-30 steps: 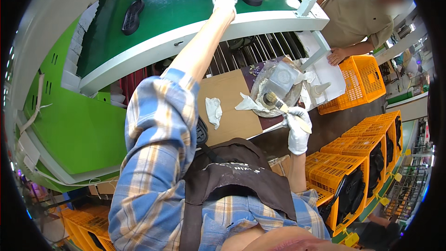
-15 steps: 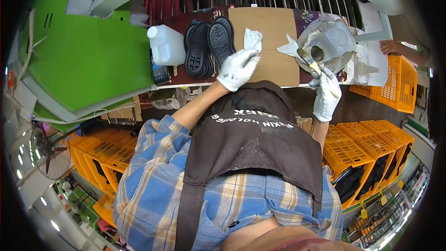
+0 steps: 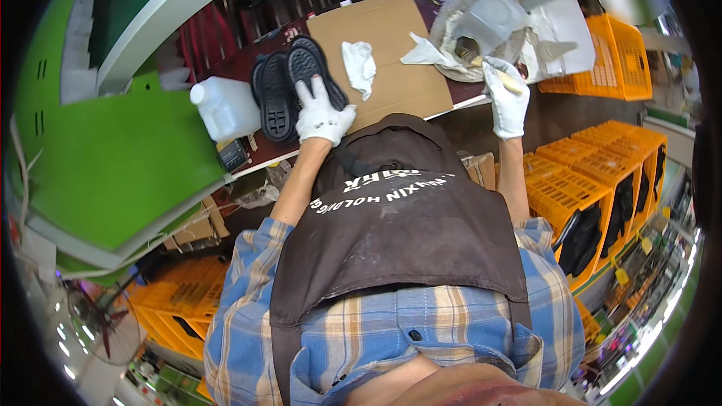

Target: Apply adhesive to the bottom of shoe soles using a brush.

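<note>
soles [image 3: 304,64]: matt, ridged rubber | jug [image 3: 227,109]: smooth plastic | sheet [image 3: 398,34]: matt cardboard

Blue, white and tan plaid marks the shirt [image 3: 368,323] at lower centre, the apron [image 3: 398,252] dark brown with white lettering [image 3: 371,201]; left hand [image 3: 324,119] and right hand [image 3: 507,101] are gloved in white. Up top, I see black soles [image 3: 302,60], tan cardboard [image 3: 395,45], a cream brush handle [image 3: 511,84]; bright green panelling [image 3: 120,169] at left, orange crates [image 3: 560,184] at right.

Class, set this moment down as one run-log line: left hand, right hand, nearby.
left hand: fingers spread over black sole | right hand: holding brush at mouth of clear container | nearby: white cloth on cardboard
</note>
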Motion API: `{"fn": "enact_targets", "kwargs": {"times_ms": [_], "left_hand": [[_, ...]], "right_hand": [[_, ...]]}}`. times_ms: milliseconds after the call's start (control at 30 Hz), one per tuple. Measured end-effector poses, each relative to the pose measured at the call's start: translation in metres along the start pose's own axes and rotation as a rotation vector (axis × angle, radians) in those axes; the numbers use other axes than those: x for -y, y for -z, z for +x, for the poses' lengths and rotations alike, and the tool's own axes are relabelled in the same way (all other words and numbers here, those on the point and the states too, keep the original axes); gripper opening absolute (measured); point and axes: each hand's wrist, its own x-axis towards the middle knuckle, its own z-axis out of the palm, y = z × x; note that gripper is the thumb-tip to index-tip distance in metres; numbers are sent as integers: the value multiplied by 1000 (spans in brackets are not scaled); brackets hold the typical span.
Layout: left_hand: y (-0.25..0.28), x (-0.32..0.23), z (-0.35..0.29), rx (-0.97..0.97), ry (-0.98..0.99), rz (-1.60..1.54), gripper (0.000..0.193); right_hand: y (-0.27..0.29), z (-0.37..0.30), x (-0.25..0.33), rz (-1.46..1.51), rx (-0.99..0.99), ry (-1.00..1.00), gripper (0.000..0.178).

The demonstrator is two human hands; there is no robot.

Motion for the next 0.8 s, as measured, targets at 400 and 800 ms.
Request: {"fn": "enact_targets", "kwargs": {"times_ms": [400, 800], "left_hand": [[-4, 41, 9, -313, -67, -280, 96], [0, 68, 26, 543, 173, -2082, 41]], "right_hand": [[3, 55, -76, -505, -53, 125, 25], [6, 28, -110, 144, -250, -54, 21]]}}
